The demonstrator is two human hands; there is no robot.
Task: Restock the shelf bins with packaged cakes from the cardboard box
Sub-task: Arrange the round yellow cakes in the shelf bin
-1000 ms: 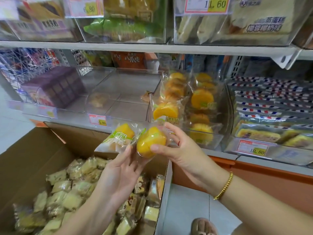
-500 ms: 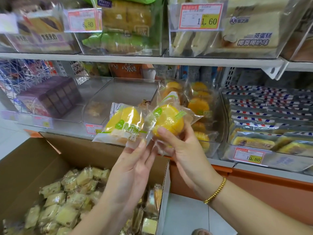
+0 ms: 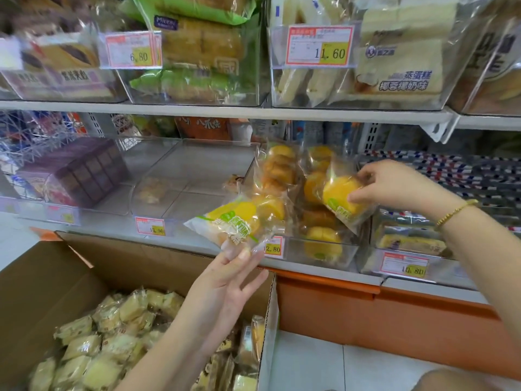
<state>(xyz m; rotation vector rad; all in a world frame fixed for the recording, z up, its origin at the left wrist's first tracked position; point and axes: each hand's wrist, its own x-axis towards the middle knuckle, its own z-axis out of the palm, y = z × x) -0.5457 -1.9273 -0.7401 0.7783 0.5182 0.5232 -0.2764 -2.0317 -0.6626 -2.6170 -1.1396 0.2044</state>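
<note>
Shop shelving fills the upper frame. Centre right, the right hand [image 3: 394, 187] grips a yellow cake packet [image 3: 341, 198] over a clear bin [image 3: 349, 255] that, through glare, looks partly filled. At centre, the left hand [image 3: 225, 283] pinches a second packet [image 3: 228, 221]. Lower left, the cardboard box [image 3: 42, 277] holds many more, so much restocking probably remains.

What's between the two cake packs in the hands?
Head view: stacked yellow cakes in the clear bin sit between the left pack and the right pack.
</note>
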